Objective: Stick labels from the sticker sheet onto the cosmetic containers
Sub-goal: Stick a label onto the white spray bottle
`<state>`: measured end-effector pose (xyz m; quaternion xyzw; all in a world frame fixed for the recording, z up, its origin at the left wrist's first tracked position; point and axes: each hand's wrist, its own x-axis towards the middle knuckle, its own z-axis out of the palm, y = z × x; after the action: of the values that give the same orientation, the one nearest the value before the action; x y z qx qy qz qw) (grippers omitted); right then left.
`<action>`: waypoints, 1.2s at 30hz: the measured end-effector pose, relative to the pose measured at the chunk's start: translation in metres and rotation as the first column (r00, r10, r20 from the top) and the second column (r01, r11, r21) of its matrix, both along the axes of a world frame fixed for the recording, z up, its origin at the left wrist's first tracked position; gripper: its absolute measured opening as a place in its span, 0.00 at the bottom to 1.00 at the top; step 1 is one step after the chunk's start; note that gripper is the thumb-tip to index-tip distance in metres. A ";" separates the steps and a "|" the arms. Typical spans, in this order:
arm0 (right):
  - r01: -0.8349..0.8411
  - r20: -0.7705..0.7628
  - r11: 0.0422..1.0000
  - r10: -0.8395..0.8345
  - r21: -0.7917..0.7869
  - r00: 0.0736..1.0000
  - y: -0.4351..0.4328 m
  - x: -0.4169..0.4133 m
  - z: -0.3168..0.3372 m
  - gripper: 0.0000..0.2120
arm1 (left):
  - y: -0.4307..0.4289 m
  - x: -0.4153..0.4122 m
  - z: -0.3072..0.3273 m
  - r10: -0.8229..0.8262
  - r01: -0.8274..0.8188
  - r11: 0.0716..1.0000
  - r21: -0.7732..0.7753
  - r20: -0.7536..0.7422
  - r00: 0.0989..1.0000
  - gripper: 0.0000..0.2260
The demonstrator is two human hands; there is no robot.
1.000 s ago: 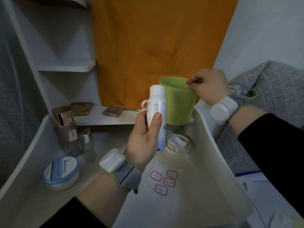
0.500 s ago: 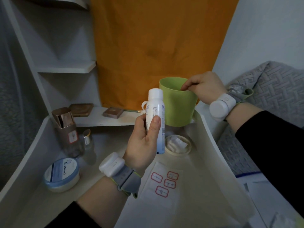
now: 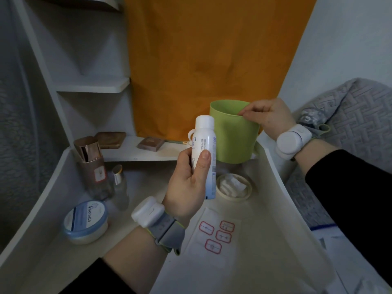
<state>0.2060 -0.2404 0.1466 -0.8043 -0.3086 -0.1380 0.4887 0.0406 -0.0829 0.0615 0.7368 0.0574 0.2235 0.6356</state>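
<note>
My left hand grips a white spray bottle upright above the white tray. At the back, my right hand pinches the rim of a green cup with thumb and forefinger. A sticker sheet with several red-bordered labels lies on the tray floor below my left wrist. On the left stand a brown bottle with a rose-gold cap, which carries a red-bordered label, a small clear bottle and a blue-lidded jar.
A round dish with a white pad sits in front of the cup. Two compacts lie on the low shelf behind the tray. White shelves rise at left, an orange cloth hangs behind, grey quilted fabric lies at right.
My right hand dropped from above the cup, where it pinched a small white scrap, down to the cup's rim. The left hand and bottle barely moved.
</note>
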 end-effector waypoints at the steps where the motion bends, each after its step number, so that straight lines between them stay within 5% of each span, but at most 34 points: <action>1: -0.001 0.007 1.000 0.001 0.004 1.000 0.000 -0.001 -0.001 0.10 | 0.000 0.000 0.000 -0.001 0.001 1.000 0.005 -0.003 1.000 0.23; 6: 0.066 0.069 0.998 -0.064 -0.024 0.996 0.000 -0.008 -0.008 0.06 | 0.001 -0.001 -0.004 0.008 -0.008 1.000 0.017 -0.012 1.000 0.20; 11: 0.136 0.326 0.989 -0.107 -0.066 0.939 0.000 -0.014 -0.015 0.10 | -0.001 -0.003 -0.008 0.021 -0.021 1.000 0.021 0.008 1.000 0.27; 16: 0.160 0.399 0.987 -0.151 0.012 0.905 0.000 -0.030 -0.022 0.13 | 0.001 -0.004 -0.012 0.028 -0.027 1.000 0.011 -0.013 1.000 0.13; 19: 0.126 0.413 0.991 -0.131 0.041 0.901 0.002 -0.045 -0.035 0.12 | 0.006 -0.008 -0.017 0.021 -0.021 1.000 -0.017 -0.005 1.000 0.16; 26: 0.023 0.325 0.998 -0.042 0.062 0.945 0.017 -0.079 -0.083 0.11 | 0.022 -0.019 -0.037 0.027 -0.026 0.996 -0.089 0.004 1.000 0.22; 30: -0.005 0.207 0.998 -0.009 0.063 0.978 0.025 -0.090 -0.116 0.11 | 0.035 -0.025 -0.050 0.043 -0.045 0.988 -0.146 -0.011 0.999 0.13; 36: 0.028 0.066 0.999 -0.026 -0.038 0.997 0.032 -0.090 -0.157 0.09 | 0.055 -0.015 -0.070 0.085 -0.086 0.988 -0.132 -0.015 0.996 0.16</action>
<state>0.1161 -0.2080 -0.0103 -0.8128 -0.3162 -0.1650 0.4606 0.0257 -0.0282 -0.0086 0.6909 0.1065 0.2426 0.6727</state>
